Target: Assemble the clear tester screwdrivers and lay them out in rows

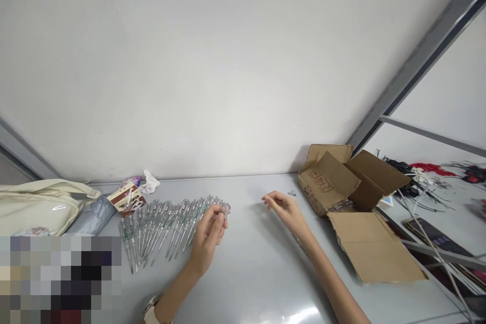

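The left hand (pixel 207 238) pinches a clear screwdriver (pixel 225 208) in its grip, beside a row of screwdrivers (pixel 159 228) on the table (pixel 258 283). The right hand's (pixel 284 211) grip is spread, empty, near a small metal piece (pixel 291 193).

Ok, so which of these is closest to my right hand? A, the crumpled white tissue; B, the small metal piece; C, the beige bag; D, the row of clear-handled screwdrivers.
B. The small metal piece lies on the grey table just beyond the right hand, while the other options are all farther away.
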A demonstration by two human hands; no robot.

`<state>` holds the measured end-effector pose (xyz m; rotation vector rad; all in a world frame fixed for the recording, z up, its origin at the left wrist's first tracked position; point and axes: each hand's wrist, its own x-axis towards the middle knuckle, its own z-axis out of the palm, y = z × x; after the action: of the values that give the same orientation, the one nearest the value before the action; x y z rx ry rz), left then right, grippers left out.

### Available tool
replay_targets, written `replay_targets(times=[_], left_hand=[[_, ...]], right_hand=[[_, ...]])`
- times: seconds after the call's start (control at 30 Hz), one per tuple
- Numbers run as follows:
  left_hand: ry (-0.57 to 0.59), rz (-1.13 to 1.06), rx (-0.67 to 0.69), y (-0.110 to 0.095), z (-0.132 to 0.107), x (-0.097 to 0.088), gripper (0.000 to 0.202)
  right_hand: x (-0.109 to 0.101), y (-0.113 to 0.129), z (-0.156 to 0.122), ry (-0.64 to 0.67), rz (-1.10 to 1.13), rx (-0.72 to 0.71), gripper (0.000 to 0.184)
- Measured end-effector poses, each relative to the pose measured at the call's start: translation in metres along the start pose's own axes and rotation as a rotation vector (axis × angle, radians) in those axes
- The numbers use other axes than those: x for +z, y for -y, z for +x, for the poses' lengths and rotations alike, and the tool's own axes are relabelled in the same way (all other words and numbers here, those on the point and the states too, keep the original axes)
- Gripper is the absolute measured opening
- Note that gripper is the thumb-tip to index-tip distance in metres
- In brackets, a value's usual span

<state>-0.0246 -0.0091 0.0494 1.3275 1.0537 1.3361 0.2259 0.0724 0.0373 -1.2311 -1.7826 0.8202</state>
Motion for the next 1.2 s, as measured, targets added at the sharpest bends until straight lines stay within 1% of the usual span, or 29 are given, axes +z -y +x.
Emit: replay_targets(times=[0.07,0.1,0.17,0.27,0.37,0.5,0.63,0.73,0.8,0.83,0.87,0.93,1.0,1.03,1.1,1.2], left_hand=[[0.034,-0.213,-0.126,-0.003,0.0,0.002,0.035],[0.05,-0.287,-0.169,-0.003,-0.001,0.003,0.036],[0.095,-0.39,-0.245,-0.001,-0.001,0.009,0.038],[0.224,-0.457,-0.342,0.003,-0.004,0.018,0.039],[0.293,-0.422,-0.378,0.005,-0.008,0.023,0.039],[0.284,-0.417,-0.383,0.006,-0.006,0.023,0.038],[0.267,-0.462,-0.398,0.011,-0.001,0.018,0.038],[0.265,-0.5,-0.421,0.013,0.001,0.015,0.036],[0.278,-0.506,-0.459,0.014,0.001,0.014,0.035],[0.289,-0.499,-0.485,0.014,0.001,0.014,0.034],[0.3,-0.486,-0.514,0.015,0.001,0.014,0.034],[0.313,-0.454,-0.567,0.017,0.001,0.016,0.033],[0.32,-0.424,-0.606,0.021,0.002,0.018,0.033],[0.327,-0.411,-0.62,0.023,0.003,0.019,0.033],[0.35,-0.384,-0.634,0.026,0.003,0.019,0.033],[0.389,-0.335,-0.642,0.028,0.003,0.019,0.035]], right_hand=[[-0.018,-0.024,0.004,-0.209,-0.322,-0.011,0.033],[-0.027,-0.036,0.005,-0.29,-0.404,0.01,0.033],[-0.04,-0.057,0.005,-0.378,-0.492,0.049,0.033],[-0.049,-0.075,0.003,-0.391,-0.544,0.083,0.029],[-0.047,-0.081,0.002,-0.379,-0.58,0.106,0.025],[-0.04,-0.082,0.005,-0.352,-0.58,0.114,0.023],[-0.04,-0.082,0.007,-0.335,-0.53,0.105,0.02],[-0.04,-0.072,0.006,-0.314,-0.465,0.073,0.02],[-0.035,-0.057,0.004,-0.261,-0.404,0.03,0.024],[-0.031,-0.047,0.003,-0.198,-0.324,0.021,0.026],[-0.025,-0.036,0.002,-0.118,-0.222,0.021,0.029],[-0.011,-0.013,-0.002,0.12,0.119,0.086,0.033],[0.003,0.006,-0.006,0.299,0.337,0.132,0.031],[0.009,0.012,-0.008,0.348,0.399,0.141,0.029],[0.019,0.019,-0.011,0.397,0.499,0.16,0.026],[0.028,0.018,-0.014,0.424,0.628,0.212,0.026]])
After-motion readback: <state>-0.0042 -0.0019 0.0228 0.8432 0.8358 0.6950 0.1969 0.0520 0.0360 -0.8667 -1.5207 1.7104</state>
